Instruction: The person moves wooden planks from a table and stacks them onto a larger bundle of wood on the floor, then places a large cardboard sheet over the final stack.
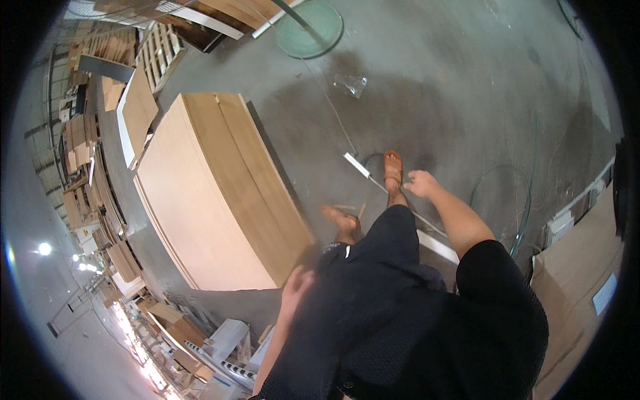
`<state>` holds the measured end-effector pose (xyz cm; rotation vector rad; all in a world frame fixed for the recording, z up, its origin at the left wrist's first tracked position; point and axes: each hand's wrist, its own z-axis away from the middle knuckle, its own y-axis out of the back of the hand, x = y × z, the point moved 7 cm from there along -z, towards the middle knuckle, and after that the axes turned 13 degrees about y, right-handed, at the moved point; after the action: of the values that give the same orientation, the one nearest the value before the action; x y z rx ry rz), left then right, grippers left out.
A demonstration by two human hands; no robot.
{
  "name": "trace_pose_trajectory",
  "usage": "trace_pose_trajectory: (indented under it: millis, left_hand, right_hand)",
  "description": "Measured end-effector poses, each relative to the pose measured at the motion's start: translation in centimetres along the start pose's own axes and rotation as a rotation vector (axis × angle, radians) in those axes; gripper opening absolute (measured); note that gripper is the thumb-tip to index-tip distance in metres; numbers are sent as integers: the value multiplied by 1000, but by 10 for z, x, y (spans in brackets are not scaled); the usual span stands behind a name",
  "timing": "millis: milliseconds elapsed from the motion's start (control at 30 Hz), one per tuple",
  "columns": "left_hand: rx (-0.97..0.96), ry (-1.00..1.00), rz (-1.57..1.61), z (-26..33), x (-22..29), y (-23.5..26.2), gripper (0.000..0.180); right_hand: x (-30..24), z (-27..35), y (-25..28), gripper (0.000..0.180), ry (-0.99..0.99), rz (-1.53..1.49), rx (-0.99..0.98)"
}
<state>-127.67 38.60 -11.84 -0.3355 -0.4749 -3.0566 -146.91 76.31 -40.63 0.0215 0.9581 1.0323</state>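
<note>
A large light-wood cabinet or box-like furniture piece (203,200) rests on the floor to the left, its pale broad face and darker tan side in sight. Close by its near corner is my left hand (298,285), slightly blurred, fingers loosely apart and holding nothing; whether it touches the wood I cannot tell. My right hand (421,183) hangs over the floor beside my sandalled foot (393,170), empty, with its fingers loosely bent and apart. A white power strip (357,165) with a cable lies on the floor just left of that foot.
Clear plastic scrap (351,85) and a round green glass base (310,30) are farther ahead. Cables (527,207) trail across the floor at right. Cardboard (577,280) is at the right edge. Wooden panels (139,110) and a slatted pallet (159,53) stand at far left.
</note>
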Motion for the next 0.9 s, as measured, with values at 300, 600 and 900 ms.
trace_pose_trajectory:
  millis: [300,600,900]
  left_hand:
    - [88,-9,77,-17,-42,-10,57]
    - [135,-100,232,-36,-163,-10,59]
    - [106,-83,647,-10,-274,-65,59]
  right_hand:
    - [56,7,-2,55,-22,62,-28]
    - [-73,0,-34,57,216,118,-125]
    - [-127,93,-28,59,157,297,-197]
